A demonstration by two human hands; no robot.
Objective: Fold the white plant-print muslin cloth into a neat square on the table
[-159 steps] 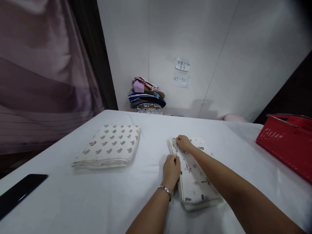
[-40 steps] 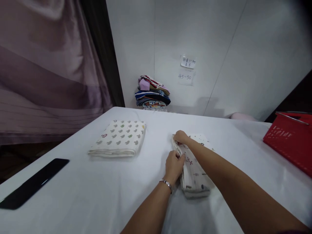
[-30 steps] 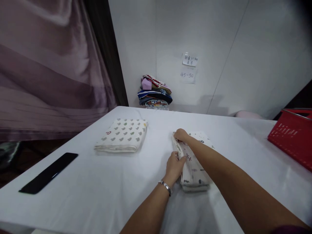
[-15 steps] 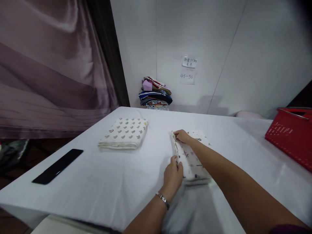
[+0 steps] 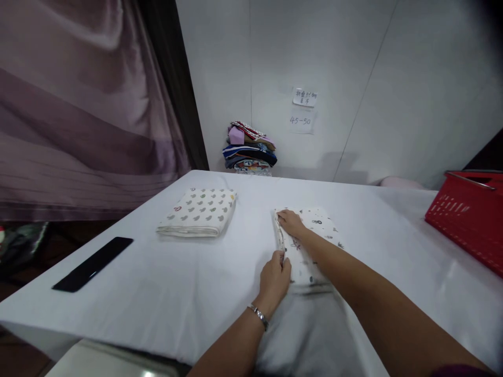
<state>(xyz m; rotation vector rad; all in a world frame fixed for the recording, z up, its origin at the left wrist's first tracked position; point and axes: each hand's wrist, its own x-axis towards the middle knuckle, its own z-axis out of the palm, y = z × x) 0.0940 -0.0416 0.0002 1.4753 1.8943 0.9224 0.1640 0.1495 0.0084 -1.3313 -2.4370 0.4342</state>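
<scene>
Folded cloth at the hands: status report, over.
Left grip at the left edge; right grip at the far-left corner. Folded cloth flat on white table. Second cloth and red basket apart from it.

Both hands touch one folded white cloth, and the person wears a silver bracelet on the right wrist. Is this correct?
Not quite: in the head view, the silver bracelet is on the left wrist. The left hand and right hand do both touch one folded white cloth.

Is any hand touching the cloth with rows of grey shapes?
No, the left hand and the right hand are both on the other folded cloth.
</scene>
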